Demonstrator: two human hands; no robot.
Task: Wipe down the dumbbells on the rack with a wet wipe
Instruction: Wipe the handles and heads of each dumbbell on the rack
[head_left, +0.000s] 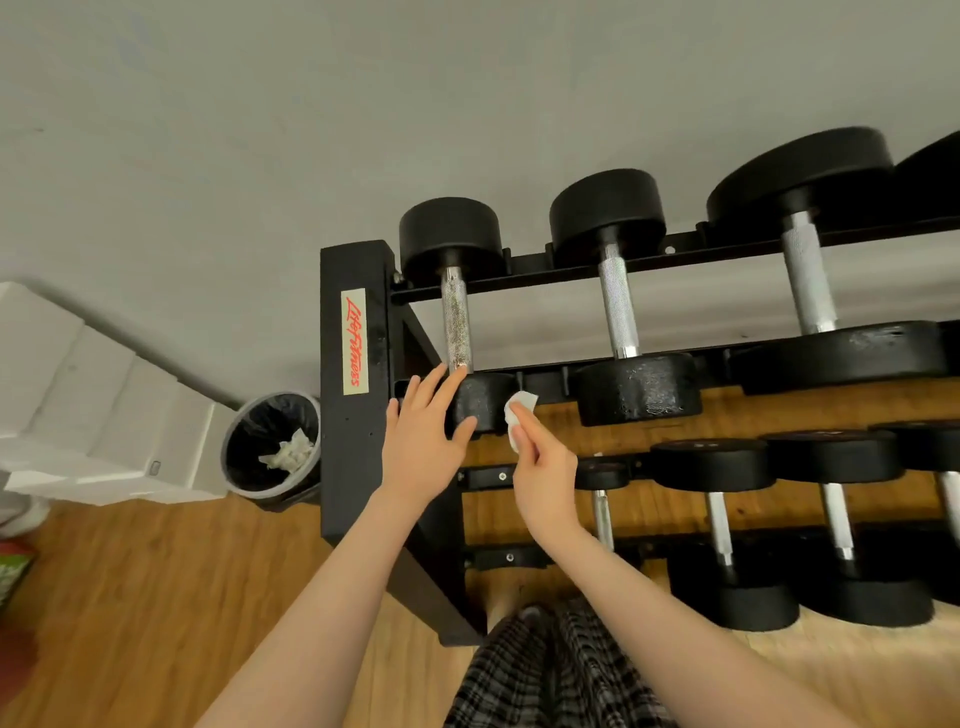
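Now I am cleaning the first dumbbell (457, 317) at the left end of the top row of the rack (353, 395). My left hand (423, 434) lies with straight, spread fingers on its near black end to keep it steady. My right hand (543, 467) pinches the white wet wipe (519, 418) and presses it on the side of that same end. I think the shiny bar comes next, so I must slide the wipe up and rub along it

Both bare arms outstretched, left hand (423, 431) with fingers spread, right hand (543, 467) pinching.
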